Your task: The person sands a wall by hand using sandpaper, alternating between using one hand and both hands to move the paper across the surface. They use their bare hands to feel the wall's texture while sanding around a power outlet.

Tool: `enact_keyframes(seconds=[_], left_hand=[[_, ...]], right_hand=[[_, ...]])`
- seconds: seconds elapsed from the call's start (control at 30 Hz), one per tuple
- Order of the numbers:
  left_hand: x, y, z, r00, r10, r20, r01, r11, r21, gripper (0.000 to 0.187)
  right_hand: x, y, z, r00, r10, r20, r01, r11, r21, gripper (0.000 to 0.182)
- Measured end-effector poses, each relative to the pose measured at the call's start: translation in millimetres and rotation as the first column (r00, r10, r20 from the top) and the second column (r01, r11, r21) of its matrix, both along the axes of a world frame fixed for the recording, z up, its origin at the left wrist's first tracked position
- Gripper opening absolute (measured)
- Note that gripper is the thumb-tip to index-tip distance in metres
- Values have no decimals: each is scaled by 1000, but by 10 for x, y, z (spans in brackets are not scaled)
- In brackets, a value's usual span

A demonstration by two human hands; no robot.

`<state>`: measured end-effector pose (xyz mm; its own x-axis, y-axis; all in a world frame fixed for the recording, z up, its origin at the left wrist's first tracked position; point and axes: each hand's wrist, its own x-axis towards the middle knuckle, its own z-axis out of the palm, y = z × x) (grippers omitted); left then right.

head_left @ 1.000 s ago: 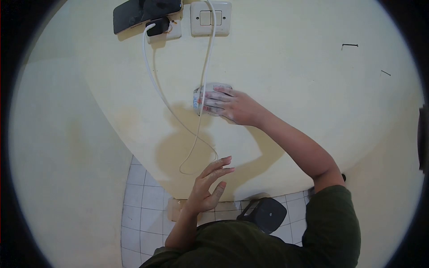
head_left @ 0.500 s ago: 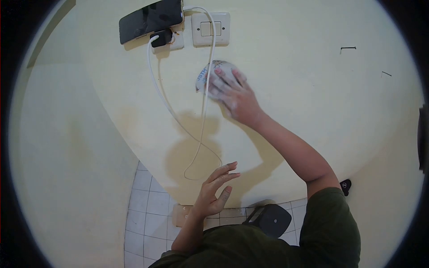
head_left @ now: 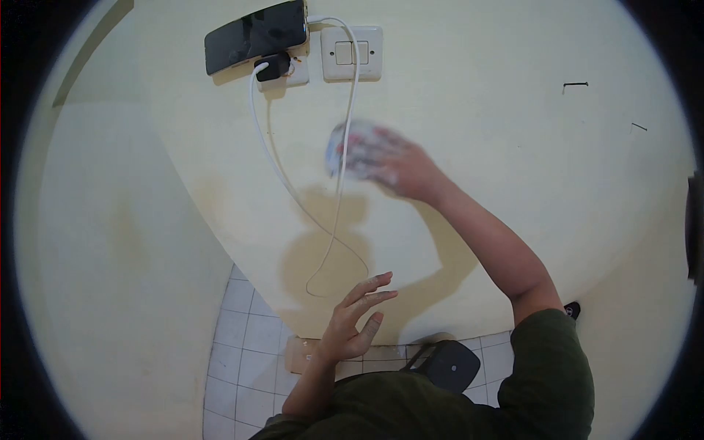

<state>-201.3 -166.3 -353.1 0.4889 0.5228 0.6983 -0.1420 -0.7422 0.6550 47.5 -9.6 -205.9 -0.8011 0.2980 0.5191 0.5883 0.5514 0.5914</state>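
My right hand (head_left: 400, 167) presses a whitish pad with printed marks (head_left: 346, 149) flat against the cream wall (head_left: 513, 132), below the light switch (head_left: 352, 52); hand and pad are motion-blurred. The pad sits right beside the hanging white cable (head_left: 345, 139). My left hand (head_left: 353, 315) hovers lower down, fingers spread, holding nothing, near the bottom loop of the cable.
A black phone (head_left: 256, 35) rests on top of a socket with a black charger plug (head_left: 275, 67). The cable loops down the wall. Two small dark nails (head_left: 575, 85) stick out at the right. A white tiled floor (head_left: 242, 345) and a dark object (head_left: 447, 363) lie below.
My right hand rubbed the pad up toward the switch, then back down and slightly right. The left hand stayed open in about the same place.
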Motion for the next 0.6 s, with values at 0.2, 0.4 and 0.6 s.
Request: enact_keyframes(seconds=[0.2,0.4,0.6], left_hand=[[-83,9,-16,1000,23,0,-23,1000,9,39],[-157,53,11,999,45,1,-45,999,26,40],[-93,75,6,998,58,7,-58,998,15,38]], right_hand=[[47,-215,-220,715,-129,-688,406,877,258,54],[340,-352,-605,887,-238,-397,275,961,38,57],[113,-214,-893,656,30,-754,304,904,301,48]])
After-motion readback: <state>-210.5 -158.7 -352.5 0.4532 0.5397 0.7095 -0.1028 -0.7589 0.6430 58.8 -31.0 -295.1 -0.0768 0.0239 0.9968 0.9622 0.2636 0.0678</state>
